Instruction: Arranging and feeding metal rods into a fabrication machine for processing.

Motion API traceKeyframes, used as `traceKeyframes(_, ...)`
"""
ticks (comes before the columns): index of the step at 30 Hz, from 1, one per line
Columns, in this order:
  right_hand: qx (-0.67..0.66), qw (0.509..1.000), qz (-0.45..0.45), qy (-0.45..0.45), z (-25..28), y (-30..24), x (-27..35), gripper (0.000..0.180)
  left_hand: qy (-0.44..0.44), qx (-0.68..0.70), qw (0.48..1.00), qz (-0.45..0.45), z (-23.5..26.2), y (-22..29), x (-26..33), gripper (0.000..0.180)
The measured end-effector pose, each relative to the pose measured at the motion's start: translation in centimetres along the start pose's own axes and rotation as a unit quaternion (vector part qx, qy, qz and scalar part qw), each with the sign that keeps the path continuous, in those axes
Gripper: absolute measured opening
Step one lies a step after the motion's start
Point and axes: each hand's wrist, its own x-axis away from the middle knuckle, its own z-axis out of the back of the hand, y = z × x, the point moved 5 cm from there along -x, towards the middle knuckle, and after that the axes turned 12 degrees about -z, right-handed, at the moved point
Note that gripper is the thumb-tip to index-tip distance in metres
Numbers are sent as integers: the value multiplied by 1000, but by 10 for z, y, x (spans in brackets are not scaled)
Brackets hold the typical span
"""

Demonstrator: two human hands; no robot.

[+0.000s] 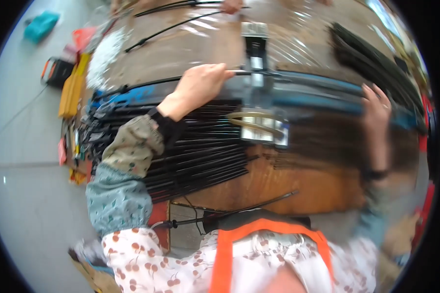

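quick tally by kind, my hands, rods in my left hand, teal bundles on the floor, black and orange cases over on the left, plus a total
Hands: 2 (left hand, right hand)
Rod in left hand: 1
Teal bundle: 1
Black and orange case: 1
Total: 5

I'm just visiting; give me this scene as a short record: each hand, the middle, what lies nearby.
Left hand: closed around a thin black rod
Right hand: blurred, fingers apart; grip unclear
Middle: narrow black-and-silver device, yellowish loop at its near end
Nearby: many slender black rods; brown wooden tabletop
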Motion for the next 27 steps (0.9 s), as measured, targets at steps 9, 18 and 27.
traceKeyframes(9, -116, 990, 57, -57, 6, -97, 45, 27, -2, -17, 999, 42, -4, 14, -18, 27)
traceKeyframes(18, -240, 965, 13, -105, -26, -131, 46, 37, -4, -19, 998, 51, -5, 20, -15, 27)
traceKeyframes(27, -295, 944, 5, -146, -43, -127, 31, 19, 64, -75, 991, -90, -10, 27, -24, 19)
